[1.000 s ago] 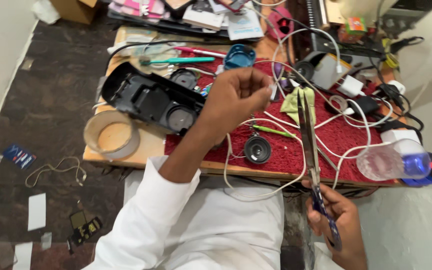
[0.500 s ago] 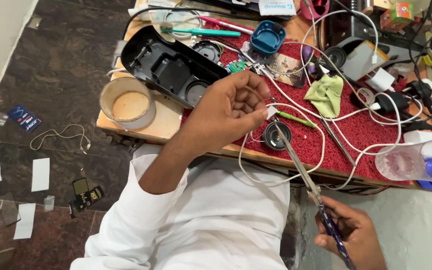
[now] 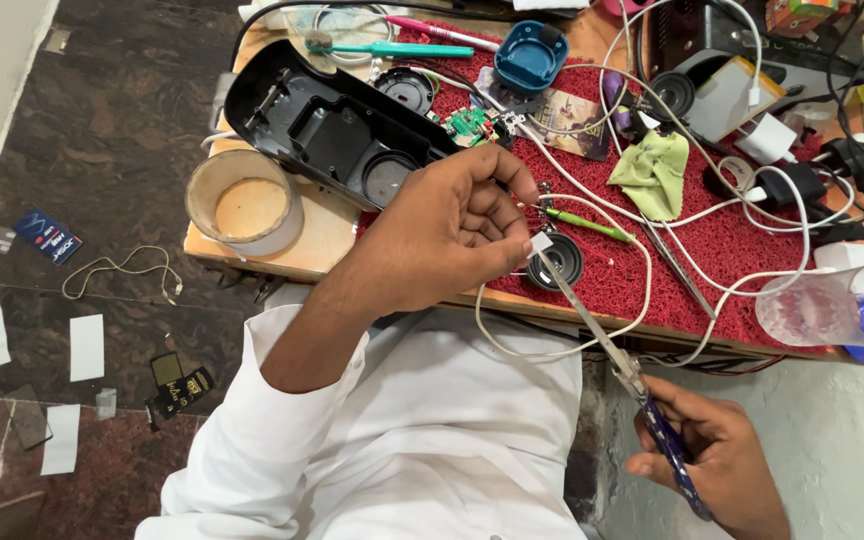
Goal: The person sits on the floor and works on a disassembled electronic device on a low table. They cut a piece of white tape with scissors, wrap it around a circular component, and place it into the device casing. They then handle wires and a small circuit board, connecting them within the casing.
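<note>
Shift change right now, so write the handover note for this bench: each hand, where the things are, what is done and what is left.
Left hand: over the red mat, pinching a small white piece.
Right hand: low by the bench edge, gripping a soldering iron, tip at that piece.
Open black speaker case lies upper left, green circuit board beside it, loose round speaker near the tip.
Done: case opened.
Left: the joint; case not closed.

One camera on my head looks steeply down, close over my lap, both hands and the cluttered bench (image 3: pixel 282 262) edge.
</note>
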